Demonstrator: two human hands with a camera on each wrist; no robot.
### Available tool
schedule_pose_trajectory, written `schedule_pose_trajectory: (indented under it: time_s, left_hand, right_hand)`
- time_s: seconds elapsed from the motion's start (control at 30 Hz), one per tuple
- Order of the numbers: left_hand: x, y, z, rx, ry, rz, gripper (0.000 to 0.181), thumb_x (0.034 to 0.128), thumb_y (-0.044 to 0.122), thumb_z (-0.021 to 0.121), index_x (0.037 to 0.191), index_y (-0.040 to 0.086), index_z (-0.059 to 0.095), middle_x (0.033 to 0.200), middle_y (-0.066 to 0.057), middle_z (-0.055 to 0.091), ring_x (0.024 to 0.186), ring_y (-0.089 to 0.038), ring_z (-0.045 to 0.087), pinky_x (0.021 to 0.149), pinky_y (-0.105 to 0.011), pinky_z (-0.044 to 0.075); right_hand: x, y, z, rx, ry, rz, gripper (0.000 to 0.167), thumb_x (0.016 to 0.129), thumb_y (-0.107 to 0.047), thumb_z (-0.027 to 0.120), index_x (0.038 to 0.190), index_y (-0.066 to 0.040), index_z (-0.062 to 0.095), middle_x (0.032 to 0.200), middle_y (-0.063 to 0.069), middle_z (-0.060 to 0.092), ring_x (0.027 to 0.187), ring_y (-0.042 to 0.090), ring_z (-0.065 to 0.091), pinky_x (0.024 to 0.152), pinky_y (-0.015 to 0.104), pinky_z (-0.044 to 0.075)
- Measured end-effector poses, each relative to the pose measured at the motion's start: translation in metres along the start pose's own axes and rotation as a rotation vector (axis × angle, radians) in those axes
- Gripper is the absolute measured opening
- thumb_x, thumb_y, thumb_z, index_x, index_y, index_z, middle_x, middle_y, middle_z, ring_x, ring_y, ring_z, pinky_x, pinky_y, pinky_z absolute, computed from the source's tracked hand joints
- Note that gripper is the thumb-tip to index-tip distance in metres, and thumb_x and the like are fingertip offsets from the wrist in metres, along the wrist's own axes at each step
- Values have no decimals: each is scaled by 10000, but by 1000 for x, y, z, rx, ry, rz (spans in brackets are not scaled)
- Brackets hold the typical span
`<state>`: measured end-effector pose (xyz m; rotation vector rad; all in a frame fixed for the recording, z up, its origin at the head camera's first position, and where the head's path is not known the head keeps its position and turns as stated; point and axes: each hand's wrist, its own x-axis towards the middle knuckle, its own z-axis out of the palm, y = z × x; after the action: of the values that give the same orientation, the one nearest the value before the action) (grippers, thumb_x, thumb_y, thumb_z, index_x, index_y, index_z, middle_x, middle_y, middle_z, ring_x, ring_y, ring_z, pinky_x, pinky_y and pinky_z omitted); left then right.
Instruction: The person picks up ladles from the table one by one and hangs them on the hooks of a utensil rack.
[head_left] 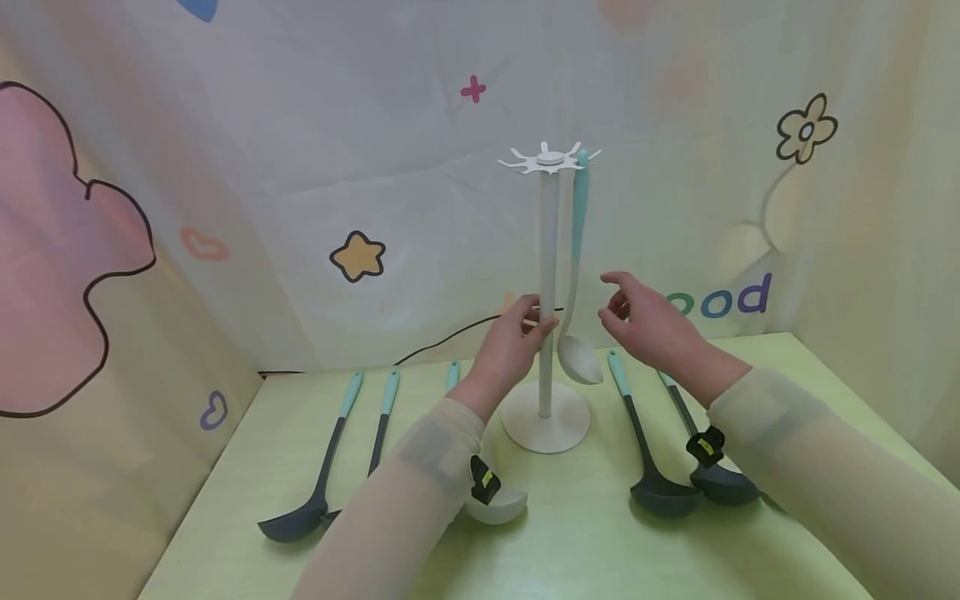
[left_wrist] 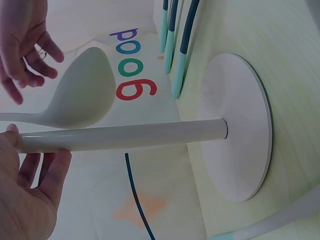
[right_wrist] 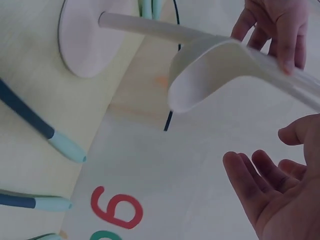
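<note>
A white utensil stand has a slim pole (head_left: 549,242), a round base (head_left: 521,429) and a crown of hooks (head_left: 550,158). My left hand (head_left: 516,346) grips the pole at its lower half, thumb and fingers around it. From the crown's right side hangs a white ladle (head_left: 581,361) with a mint handle, bowl down. To the right of that ladle, apart from it, my right hand (head_left: 647,323) is held in the air with loosely bent fingers. In the right wrist view the right hand (right_wrist: 280,190) holds nothing, and the hanging ladle's bowl (right_wrist: 200,75) is close by.
Two dark ladles with mint handles, one here (head_left: 663,496) and one here (head_left: 723,483), lie right of the base. Left lie a dark utensil (head_left: 300,518), another mint-handled one (head_left: 386,408), and a white ladle (head_left: 498,507) partly behind my left forearm. A patterned curtain (head_left: 420,183) stands behind the table.
</note>
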<state>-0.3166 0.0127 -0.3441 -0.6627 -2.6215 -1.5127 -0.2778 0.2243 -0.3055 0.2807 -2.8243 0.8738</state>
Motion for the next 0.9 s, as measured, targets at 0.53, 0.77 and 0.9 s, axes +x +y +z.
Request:
schedule_pose_trajectory:
  time_s: [0.53, 0.77, 0.9]
  left_hand:
    - [-1, 0, 1, -8, -10, 0, 410, 1013, 399, 543, 1391, 244, 506, 1168, 8, 596, 1052, -152, 617, 849, -355, 536]
    - [-1, -1, 2, 5, -1, 6, 416, 1013, 396, 542, 1400, 249, 501, 1166, 11, 599, 1056, -151, 618, 850, -357, 533]
    - [0, -1, 4, 11, -1, 12, 423, 1012, 400, 539, 1406, 252, 495, 1172, 14, 600, 1058, -152, 620, 850, -352, 534]
  right_hand:
    - [6, 66, -6, -92, -109, 107, 372, 1034, -238, 437, 1261, 36, 545, 1205, 263, 606, 995, 361, 602, 751, 442, 491]
    - [2, 101, -9, -60, -157, 183, 451, 1029, -237, 413, 1295, 119, 490, 1210, 329, 552, 897, 339, 636, 769, 484, 530]
    - [-3, 121, -12, -70, -170, 229, 455, 1023, -229, 405, 1282, 137, 484, 1203, 337, 559, 833, 302, 643, 743, 461, 534]
